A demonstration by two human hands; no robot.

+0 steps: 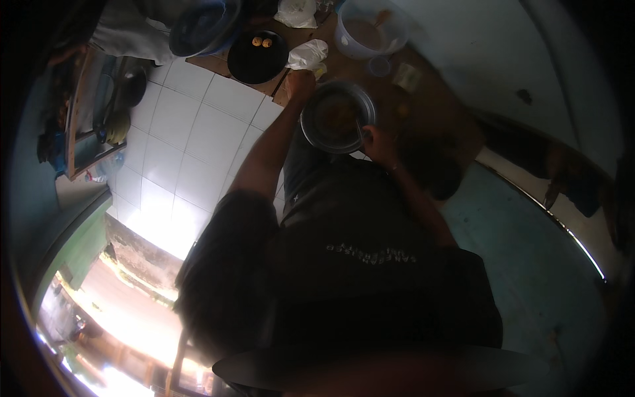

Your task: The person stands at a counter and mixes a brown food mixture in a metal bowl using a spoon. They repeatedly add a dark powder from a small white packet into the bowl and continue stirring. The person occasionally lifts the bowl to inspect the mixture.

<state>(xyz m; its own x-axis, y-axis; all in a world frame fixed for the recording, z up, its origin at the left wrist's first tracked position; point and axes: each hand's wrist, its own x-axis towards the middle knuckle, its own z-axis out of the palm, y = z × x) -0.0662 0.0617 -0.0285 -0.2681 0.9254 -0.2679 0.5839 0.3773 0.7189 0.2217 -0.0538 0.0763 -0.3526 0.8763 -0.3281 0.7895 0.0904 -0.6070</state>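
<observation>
A round clear bowl with some dark orange-brown food in it stands before me at the edge of a brown table. My right hand is at the bowl's right side, its fingers closed on a thin utensil that reaches into the bowl. My left hand lies at the bowl's upper left, close to a white plastic bag; its fingers look curled, but what they hold is hidden. Farther left, a round black plate bears two small brown balls.
A large translucent tub with brownish contents stands at the table's far side, a small clear cup beside it. Another white bag and a dark basin are farther off. A person in grey clothing is at upper left.
</observation>
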